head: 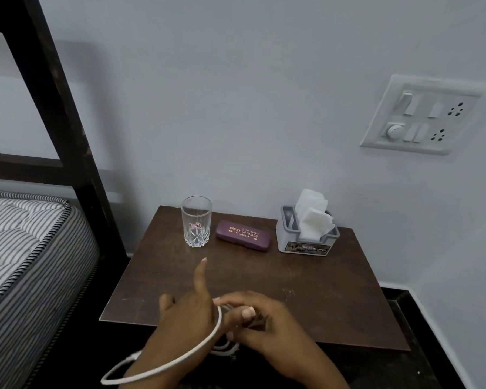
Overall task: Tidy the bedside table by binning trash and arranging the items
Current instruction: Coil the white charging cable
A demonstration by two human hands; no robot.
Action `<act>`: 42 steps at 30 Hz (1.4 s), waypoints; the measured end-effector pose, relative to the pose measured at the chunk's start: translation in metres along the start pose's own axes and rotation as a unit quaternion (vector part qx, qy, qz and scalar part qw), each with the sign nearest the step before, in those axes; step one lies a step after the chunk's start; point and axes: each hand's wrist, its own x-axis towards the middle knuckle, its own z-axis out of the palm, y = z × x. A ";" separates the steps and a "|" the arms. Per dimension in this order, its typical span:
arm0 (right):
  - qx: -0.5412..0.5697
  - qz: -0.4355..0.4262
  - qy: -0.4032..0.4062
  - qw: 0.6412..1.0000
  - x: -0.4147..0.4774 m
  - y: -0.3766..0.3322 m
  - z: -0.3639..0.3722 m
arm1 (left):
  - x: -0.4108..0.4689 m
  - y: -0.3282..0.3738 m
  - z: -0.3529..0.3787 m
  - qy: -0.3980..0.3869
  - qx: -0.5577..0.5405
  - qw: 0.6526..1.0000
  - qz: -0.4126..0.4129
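White cable (180,360) coils round the gripping left hand (191,313), index straight; right hand (267,324) fingers (236,298) pinch it over the surface (320,290) edge.

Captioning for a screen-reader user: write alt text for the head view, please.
A white cable loops round the left hand and the right hand pinches it, at the near edge of a bedside table. Behind stand a glass, a purple spectacle case and a tissue holder.

The bedside table (306,279) is dark, matt, scuffed wood. It bears a clear cut-glass tumbler (196,221), a matt purple spectacle case (243,235) and a smooth grey plastic tissue holder (286,237) of soft white paper tissues (312,217). The white cable (180,363) looks smooth.
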 end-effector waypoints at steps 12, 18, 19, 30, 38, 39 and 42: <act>0.090 0.030 0.254 0.963 0.012 0.003 0.004 | -0.001 0.011 0.026 0.048 -0.047 0.997 0.025; 0.158 0.015 0.396 0.905 0.009 0.008 -0.018 | -0.024 0.029 0.036 -0.007 -0.182 0.980 0.079; 0.191 0.009 0.403 0.895 0.008 0.007 -0.020 | -0.025 0.032 0.034 0.010 -0.267 0.963 0.043; 0.356 0.059 0.210 0.909 0.001 0.003 -0.023 | -0.004 0.010 0.006 0.049 -0.744 0.660 -0.091; 0.297 0.123 0.104 0.941 -0.005 -0.001 -0.022 | -0.003 0.000 -0.004 0.105 -0.677 0.728 -0.027; 0.287 0.130 0.101 0.944 -0.005 0.000 -0.021 | -0.002 -0.001 -0.004 0.108 -0.672 0.732 -0.027; 0.264 0.142 0.089 0.950 -0.005 0.002 -0.021 | 0.001 -0.001 0.000 0.104 -0.643 0.759 -0.013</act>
